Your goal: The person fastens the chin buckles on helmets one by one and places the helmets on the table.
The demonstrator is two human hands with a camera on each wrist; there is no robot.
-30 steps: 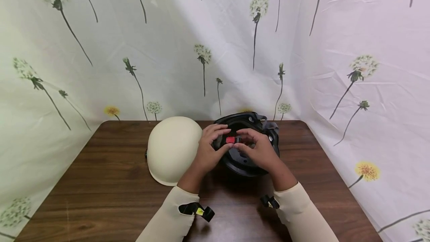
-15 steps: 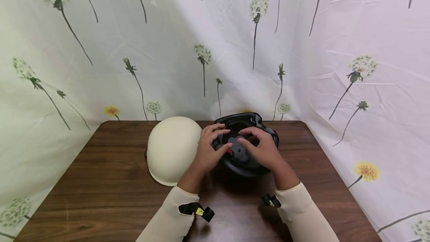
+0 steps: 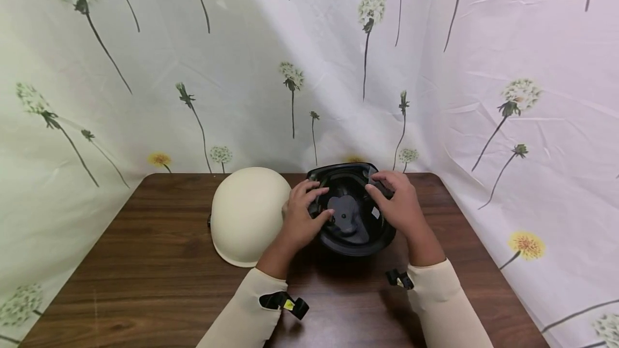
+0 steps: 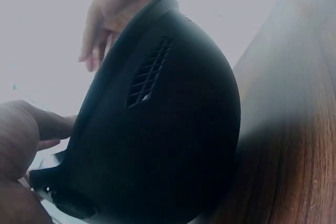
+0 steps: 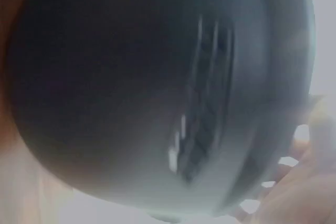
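A black helmet (image 3: 360, 247) lies upside down on the table, its hollow facing up and a grey lining (image 3: 344, 214) at the bottom. My left hand (image 3: 301, 218) holds its left rim, thumb on the inner side. On the opposite side my right hand (image 3: 399, 201) grips the upper right rim with curled thumb and fingers; whether a strap is between them is hidden. From the left wrist the helmet's vented outer shell (image 4: 173, 108) shows, with the left thumb (image 4: 52, 124) at its edge. The right wrist view is blurred, the shell (image 5: 115, 87) filling most of it.
A cream helmet (image 3: 250, 216) sits dome up just left of the black one, close to my left hand. Both stand on a dark wooden table (image 3: 145, 262). A flower-printed cloth (image 3: 232, 69) hangs behind and at the sides.
My right hand has moved from the middle of the helmet to its right rim. The red buckle and straps between my hands have gone from view, and the inside lies uncovered. My left hand stays put.
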